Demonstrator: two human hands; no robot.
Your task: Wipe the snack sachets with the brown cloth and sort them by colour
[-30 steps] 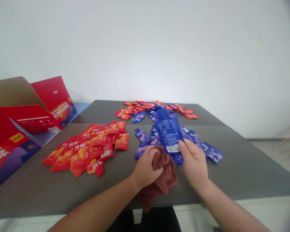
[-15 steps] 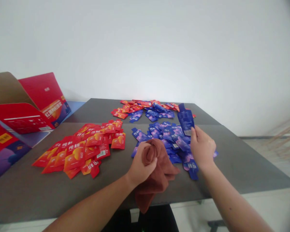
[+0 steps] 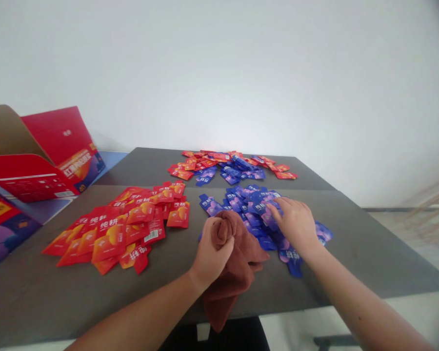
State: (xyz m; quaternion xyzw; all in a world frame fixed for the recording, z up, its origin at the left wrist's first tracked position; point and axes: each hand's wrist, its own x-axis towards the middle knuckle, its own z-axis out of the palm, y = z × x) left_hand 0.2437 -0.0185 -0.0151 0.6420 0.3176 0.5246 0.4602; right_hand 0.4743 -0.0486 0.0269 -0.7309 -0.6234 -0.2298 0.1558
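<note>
My left hand [image 3: 212,251] is closed around a bunched reddish-brown cloth [image 3: 237,265], whose loose folds hang over the table's front edge. My right hand [image 3: 296,222] rests on the pile of blue sachets [image 3: 252,219], fingers stretched out and thumb apart. Its fingertips touch a blue sachet [image 3: 262,202] on top of the pile, and the palm hides several others. To the left of the cloth lies a spread pile of red-orange sachets [image 3: 111,234], overlapping one another.
Toward the back of the grey table [image 3: 366,248] is a mixed heap of red and blue sachets [image 3: 219,157]. An open red cardboard box [image 3: 32,178] stands at the left on a blue surface. A white wall [image 3: 219,73] rises behind.
My right hand has lowered the blue sachet it held upright onto the blue pile, and its fingers have spread. The left hand still grips the cloth. The view has shifted slightly.
</note>
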